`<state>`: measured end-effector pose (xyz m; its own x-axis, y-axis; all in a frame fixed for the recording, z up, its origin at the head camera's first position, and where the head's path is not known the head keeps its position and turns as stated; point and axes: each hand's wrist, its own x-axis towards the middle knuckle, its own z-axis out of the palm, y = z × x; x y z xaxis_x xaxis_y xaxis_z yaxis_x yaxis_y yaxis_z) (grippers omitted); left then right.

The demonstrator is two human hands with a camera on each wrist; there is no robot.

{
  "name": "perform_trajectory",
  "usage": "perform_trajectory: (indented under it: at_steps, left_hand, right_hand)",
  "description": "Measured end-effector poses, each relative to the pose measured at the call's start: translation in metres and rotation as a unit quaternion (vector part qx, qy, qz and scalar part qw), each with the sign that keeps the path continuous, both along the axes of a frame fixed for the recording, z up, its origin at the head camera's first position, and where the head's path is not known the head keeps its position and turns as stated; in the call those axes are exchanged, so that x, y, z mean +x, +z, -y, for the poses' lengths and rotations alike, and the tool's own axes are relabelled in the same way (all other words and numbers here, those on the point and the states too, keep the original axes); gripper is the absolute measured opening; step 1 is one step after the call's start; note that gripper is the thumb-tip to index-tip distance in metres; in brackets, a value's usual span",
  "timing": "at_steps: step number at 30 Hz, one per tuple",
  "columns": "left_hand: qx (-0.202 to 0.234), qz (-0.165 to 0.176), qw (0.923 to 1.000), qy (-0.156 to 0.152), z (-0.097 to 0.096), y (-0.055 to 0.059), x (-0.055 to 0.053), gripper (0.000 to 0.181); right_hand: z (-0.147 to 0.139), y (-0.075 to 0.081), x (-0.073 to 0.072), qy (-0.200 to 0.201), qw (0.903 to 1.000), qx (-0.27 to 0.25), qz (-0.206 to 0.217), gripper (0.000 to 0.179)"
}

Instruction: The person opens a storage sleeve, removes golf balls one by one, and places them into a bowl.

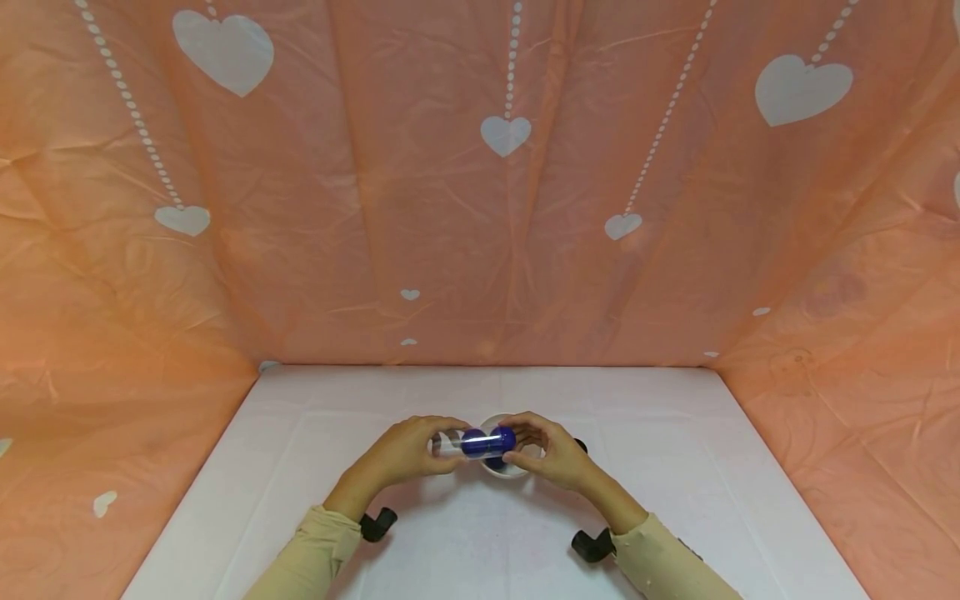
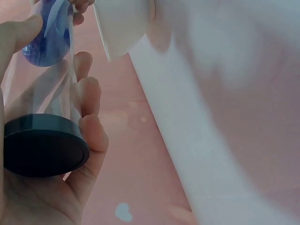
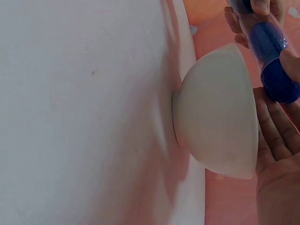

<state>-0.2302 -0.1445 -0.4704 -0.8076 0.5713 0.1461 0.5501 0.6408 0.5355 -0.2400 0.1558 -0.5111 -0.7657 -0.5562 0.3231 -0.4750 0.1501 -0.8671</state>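
Clear tube (image 1: pixel 456 443) above white bowl (image 3: pixel 216 112)
Left hand (image 1: pixel 408 448) clamped round it; right hand (image 1: pixel 558 454) pinching the rightmost blue ball (image 1: pixel 502 438).

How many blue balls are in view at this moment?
2 clearly: one blue ball inside the clear tube, a second blue ball at the tube's end by the right hand. More may be hidden in the white bowl, where something dark shows.
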Motion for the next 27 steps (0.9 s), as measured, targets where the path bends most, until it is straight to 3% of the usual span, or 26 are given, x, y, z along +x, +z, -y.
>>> perform_trajectory:
  at_steps: [27]
  left_hand:
    - [0.016,0.012,0.9998,-0.002,0.0007,-0.0004,-0.001,0.045]
  right_hand:
    - [-0.0013,0.0003,0.0,-0.01,0.9999,-0.007,0.002,0.044]
